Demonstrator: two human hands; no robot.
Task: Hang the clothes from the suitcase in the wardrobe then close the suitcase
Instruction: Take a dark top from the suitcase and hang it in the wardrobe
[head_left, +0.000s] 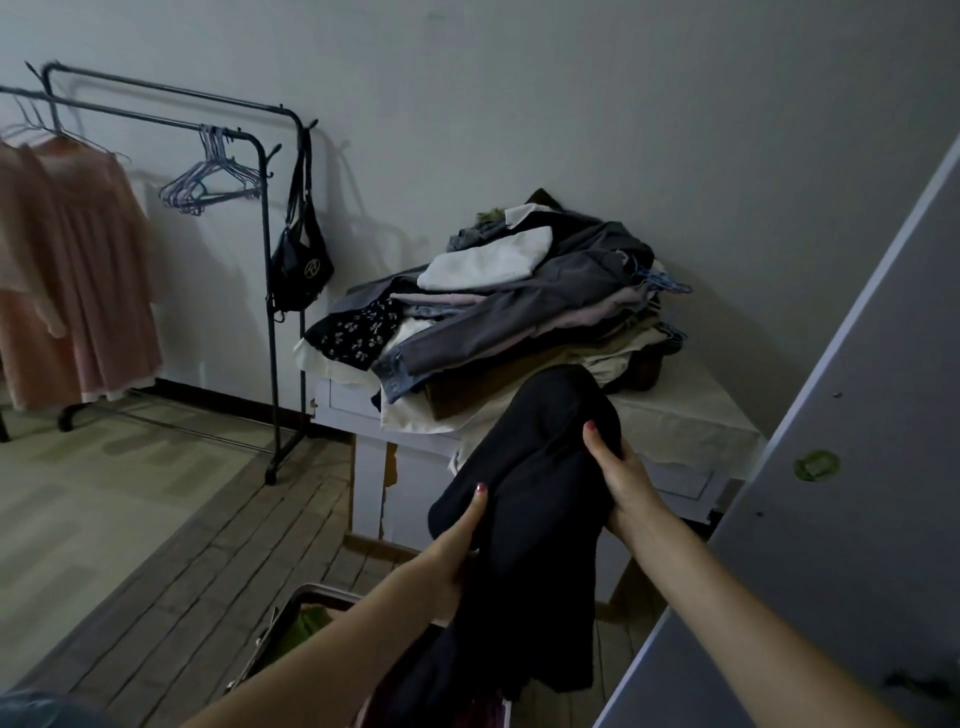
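Holding a dark garment (524, 499) above the open suitcase (298, 616), the left hand (449, 551) grips its lower edge, thumb on top, and the right hand (621, 478) grips its upper side. Behind, a pile of clothes (498, 306) lies on the counter (691, 426); a clothes rack (270, 291) stands to the left.

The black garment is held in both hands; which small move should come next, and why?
Probably carry the black garment left to the empty hangers on the rack: both hands, left and right, grip it above the suitcase, unhung.
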